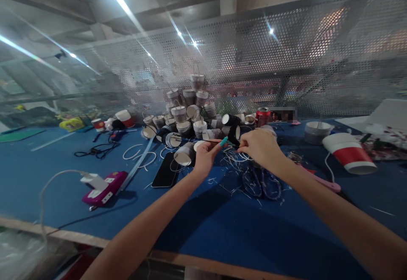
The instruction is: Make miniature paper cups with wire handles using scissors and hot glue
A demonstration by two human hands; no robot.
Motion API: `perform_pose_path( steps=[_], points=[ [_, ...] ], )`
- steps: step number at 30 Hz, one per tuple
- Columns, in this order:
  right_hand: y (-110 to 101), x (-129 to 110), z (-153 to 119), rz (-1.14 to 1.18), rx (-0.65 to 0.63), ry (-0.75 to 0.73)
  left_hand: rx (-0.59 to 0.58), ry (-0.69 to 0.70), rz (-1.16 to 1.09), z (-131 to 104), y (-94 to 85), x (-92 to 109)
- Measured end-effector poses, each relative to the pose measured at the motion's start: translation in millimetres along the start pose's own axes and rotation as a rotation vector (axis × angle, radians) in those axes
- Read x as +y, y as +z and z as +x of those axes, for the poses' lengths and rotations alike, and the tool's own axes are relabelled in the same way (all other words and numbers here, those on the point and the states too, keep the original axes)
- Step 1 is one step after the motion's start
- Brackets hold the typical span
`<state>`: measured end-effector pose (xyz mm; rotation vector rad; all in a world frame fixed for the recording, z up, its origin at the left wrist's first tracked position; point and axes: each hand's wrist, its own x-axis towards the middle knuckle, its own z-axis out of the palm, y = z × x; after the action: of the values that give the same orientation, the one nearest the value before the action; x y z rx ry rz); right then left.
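Observation:
Near the middle of the blue table (190,220), my left hand (206,155) is closed, with a small turquoise piece (224,141) at its fingertips; whether that is an object or a nail covering I cannot tell. My right hand (259,146) is closed in a pinch just to the right, and what it grips is too small to name. A thin dark strand runs by the fingers of both hands. Behind them stands a stacked pile of small grey-white cups (183,128), some with wire loops. White wire scraps (237,157) lie below my hands.
A black phone (165,170) lies left of my left forearm. Further left is a purple power strip (104,189) with a white plug. Blue-handled scissors (262,184) lie beneath my right hand. A red can (263,117), red-white cup (351,155) and grey bucket (317,132) stand right.

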<state>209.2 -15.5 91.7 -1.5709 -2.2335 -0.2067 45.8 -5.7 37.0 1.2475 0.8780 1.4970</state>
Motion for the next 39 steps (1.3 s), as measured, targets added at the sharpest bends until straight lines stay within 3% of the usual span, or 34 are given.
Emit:
perform_pose_path(
  steps=[15, 30, 39],
  points=[
    [0.1, 2.0, 1.3, -0.020, -0.071, -0.061, 0.042, 0.055, 0.087, 4.9, -5.9, -4.8],
    [2.6, -2.2, -0.1, -0.023, 0.029, -0.048, 0.003, 0.049, 0.050, 2.4, -2.6, -7.4],
    [0.8, 3.8, 0.6, 0.186, -0.100, -0.065, 0.019, 0.045, 0.075, 4.0, -4.9, -6.2]
  ],
)
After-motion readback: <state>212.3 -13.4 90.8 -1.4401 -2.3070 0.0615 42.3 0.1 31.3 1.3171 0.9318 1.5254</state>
